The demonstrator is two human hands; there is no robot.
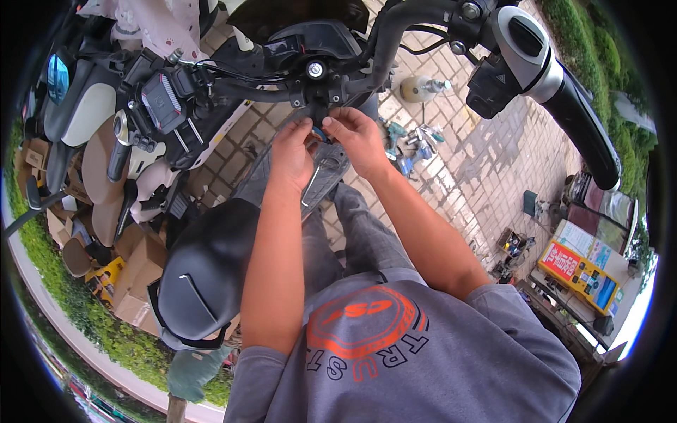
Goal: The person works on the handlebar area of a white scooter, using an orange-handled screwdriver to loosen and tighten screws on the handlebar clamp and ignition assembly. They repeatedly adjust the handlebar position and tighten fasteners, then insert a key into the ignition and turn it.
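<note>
My left hand (293, 154) and my right hand (358, 143) meet in front of the dark steering stem, below the handlebar (384, 60) of an electric scooter. The fingers of both are closed in a pinch. Between the fingertips shows a small blue, curved thing (319, 134); most of it is hidden, and I cannot tell its kind or which hand grips it. Below the hands, a thin bent metal rod (310, 180) lies on the scooter's dark ribbed footboard (331, 169). The black seat (204, 271) is beside my left forearm.
Several tools (422, 146) lie on the brick paving at the right, near a bottle (421, 89). Another scooter (159, 106) stands close on the left, with cardboard boxes (141, 275) behind. At the far right is a bench (564, 303) with a yellow box (582, 278).
</note>
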